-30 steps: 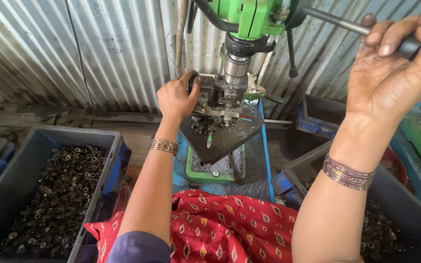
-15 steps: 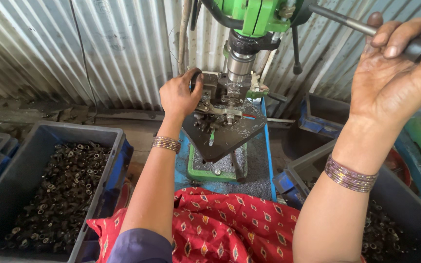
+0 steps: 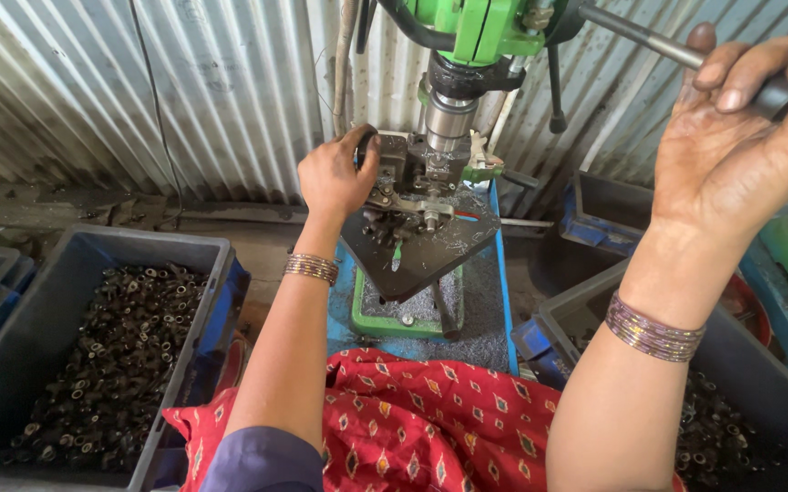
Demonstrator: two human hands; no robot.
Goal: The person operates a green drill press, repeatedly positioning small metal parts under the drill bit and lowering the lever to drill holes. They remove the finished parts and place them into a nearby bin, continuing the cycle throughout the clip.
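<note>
Under drill spindle [image 3: 448, 118], left hand [image 3: 334, 178] steadies workpiece [image 3: 385, 169].

A dark drill table [image 3: 430, 260] carries a metal jig [image 3: 407, 187] and shavings.

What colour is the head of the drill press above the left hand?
Bright green, on the drill press head, clearest in the head view; the left hand is below it.

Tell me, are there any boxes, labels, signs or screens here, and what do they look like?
No labels, signs or screens show.
Left bin: dark grey, rectangular, at left, holding small dark metal parts.
Right bin: dark grey, at right, holding similar parts.
Blue tray: rectangular, behind the right bin.
</note>
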